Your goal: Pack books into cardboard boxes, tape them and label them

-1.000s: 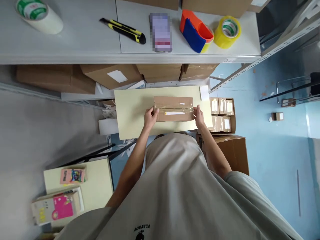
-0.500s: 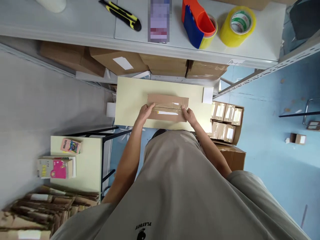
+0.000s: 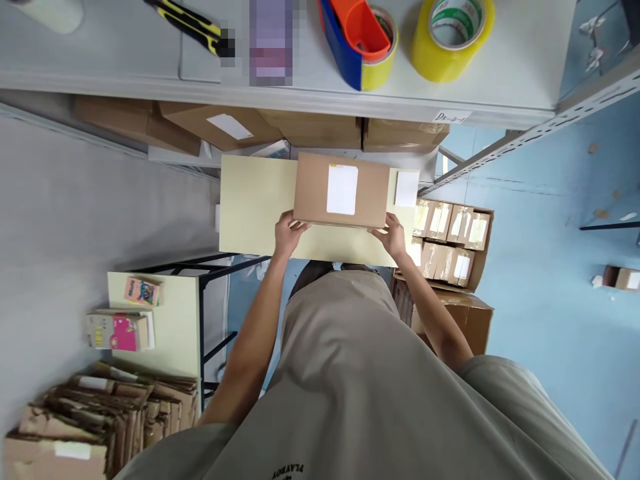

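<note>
The person's left hand (image 3: 289,235) pinches the near left corner of a sealed-looking cardboard box (image 3: 311,190), fingers curled at its near edge. The right hand (image 3: 393,237) holds the near right corner, thumb toward the side and fingers reaching below the near edge. The box is over the pale yellow tabletop (image 3: 255,207), toward its far edge; whether its underside touches the surface cannot be determined. A white label (image 3: 343,189) is fixed to the face turned upward. A white paper stack (image 3: 407,188) lies just right of the box. On the grey shelf (image 3: 520,63) beyond are a utility knife (image 3: 193,24), an orange-and-blue tape dispenser (image 3: 357,40) and a yellow tape roll (image 3: 433,57). Right of the tabletop, an open carton (image 3: 483,259) contains small labelled boxes (image 3: 443,221).
</note>
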The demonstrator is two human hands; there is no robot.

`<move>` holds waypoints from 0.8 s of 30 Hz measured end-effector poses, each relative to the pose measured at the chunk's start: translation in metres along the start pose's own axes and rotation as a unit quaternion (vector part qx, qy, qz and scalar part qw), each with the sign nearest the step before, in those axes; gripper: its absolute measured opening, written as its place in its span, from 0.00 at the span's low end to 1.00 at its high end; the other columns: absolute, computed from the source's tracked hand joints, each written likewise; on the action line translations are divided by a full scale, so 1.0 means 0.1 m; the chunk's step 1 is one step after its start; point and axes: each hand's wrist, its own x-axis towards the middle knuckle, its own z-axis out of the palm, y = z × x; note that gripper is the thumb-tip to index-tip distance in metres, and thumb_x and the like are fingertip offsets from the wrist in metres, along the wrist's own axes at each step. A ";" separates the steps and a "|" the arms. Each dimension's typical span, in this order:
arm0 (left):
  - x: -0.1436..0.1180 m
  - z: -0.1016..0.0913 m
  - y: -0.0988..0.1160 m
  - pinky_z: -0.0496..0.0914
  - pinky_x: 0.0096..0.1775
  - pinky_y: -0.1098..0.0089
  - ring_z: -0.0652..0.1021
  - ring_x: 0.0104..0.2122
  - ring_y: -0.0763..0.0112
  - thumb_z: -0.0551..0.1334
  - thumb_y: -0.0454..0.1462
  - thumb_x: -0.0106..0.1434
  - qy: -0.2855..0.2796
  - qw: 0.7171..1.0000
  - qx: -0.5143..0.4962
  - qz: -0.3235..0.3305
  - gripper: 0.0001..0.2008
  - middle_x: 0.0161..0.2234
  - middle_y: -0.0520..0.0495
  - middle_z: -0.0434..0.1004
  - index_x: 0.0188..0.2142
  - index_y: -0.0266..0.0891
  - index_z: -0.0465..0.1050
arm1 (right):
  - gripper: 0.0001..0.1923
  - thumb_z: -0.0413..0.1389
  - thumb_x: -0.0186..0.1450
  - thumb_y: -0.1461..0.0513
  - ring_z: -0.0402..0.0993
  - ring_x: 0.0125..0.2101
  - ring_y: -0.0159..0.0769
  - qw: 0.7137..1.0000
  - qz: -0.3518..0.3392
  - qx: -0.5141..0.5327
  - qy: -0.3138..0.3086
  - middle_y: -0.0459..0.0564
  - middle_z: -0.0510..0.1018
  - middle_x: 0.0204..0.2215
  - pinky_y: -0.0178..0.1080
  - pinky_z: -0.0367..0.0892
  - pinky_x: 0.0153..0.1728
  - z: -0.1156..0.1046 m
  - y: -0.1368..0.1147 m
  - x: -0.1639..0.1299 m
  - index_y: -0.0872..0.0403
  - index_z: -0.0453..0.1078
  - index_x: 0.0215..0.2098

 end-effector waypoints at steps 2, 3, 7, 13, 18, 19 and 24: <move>-0.01 0.12 -0.06 0.82 0.67 0.49 0.88 0.61 0.48 0.79 0.33 0.55 0.006 0.999 0.000 -0.049 0.22 0.58 0.37 0.88 0.50 0.36 0.82 | 0.36 0.72 0.71 0.43 0.85 0.64 0.59 0.999 0.013 -0.031 0.006 0.64 0.78 0.71 0.61 0.85 0.68 0.08 0.10 -0.04 0.51 0.82 0.71; -0.01 0.15 -0.10 0.82 0.67 0.48 0.88 0.59 0.47 0.77 0.31 0.55 0.006 0.997 0.011 -0.071 0.21 0.55 0.37 0.90 0.49 0.36 0.82 | 0.35 0.70 0.73 0.47 0.85 0.65 0.58 0.999 0.016 -0.048 -0.001 0.65 0.77 0.72 0.60 0.84 0.70 0.11 0.13 -0.06 0.52 0.79 0.74; 0.04 0.06 -0.18 0.82 0.65 0.46 0.90 0.56 0.46 0.70 0.31 0.57 -0.007 0.993 0.093 -0.067 0.20 0.50 0.40 0.94 0.51 0.38 0.85 | 0.43 0.60 0.75 0.64 0.83 0.69 0.55 0.984 -0.001 -0.156 -0.085 0.64 0.72 0.80 0.57 0.81 0.73 0.06 0.23 -0.07 0.53 0.62 0.87; 0.36 -0.03 0.06 0.80 0.70 0.49 0.87 0.65 0.52 0.60 0.32 0.69 0.083 0.973 0.183 0.117 0.28 0.65 0.38 0.88 0.66 0.41 0.84 | 0.43 0.57 0.78 0.66 0.65 0.83 0.62 0.924 -0.004 -0.364 -0.113 0.66 0.66 0.84 0.67 0.73 0.78 -0.62 0.33 0.62 0.58 0.58 0.89; 0.44 0.41 0.50 0.77 0.74 0.48 0.84 0.68 0.50 0.61 0.35 0.76 0.004 0.951 0.219 0.220 0.23 0.66 0.37 0.87 0.66 0.41 0.84 | 0.49 0.67 0.75 0.62 0.48 0.89 0.63 0.869 -0.037 -0.465 -0.165 0.70 0.49 0.89 0.66 0.57 0.86 -0.96 0.38 1.27 0.65 0.55 0.88; 0.42 0.52 0.57 0.77 0.75 0.48 0.84 0.69 0.50 0.60 0.36 0.77 -0.019 0.948 0.220 0.231 0.23 0.66 0.37 0.87 0.66 0.41 0.84 | 0.47 0.66 0.76 0.62 0.49 0.88 0.62 0.859 -0.045 -0.476 -0.183 0.70 0.50 0.89 0.64 0.57 0.86 -0.98 0.37 1.32 0.66 0.57 0.88; 0.19 0.93 0.75 0.76 0.76 0.50 0.82 0.71 0.54 0.59 0.35 0.81 -0.108 0.939 0.216 0.246 0.22 0.70 0.40 0.85 0.68 0.44 0.83 | 0.33 0.57 0.80 0.64 0.61 0.85 0.56 0.832 -0.064 -0.508 -0.212 0.69 0.61 0.86 0.57 0.69 0.81 -1.00 0.30 1.31 0.64 0.69 0.81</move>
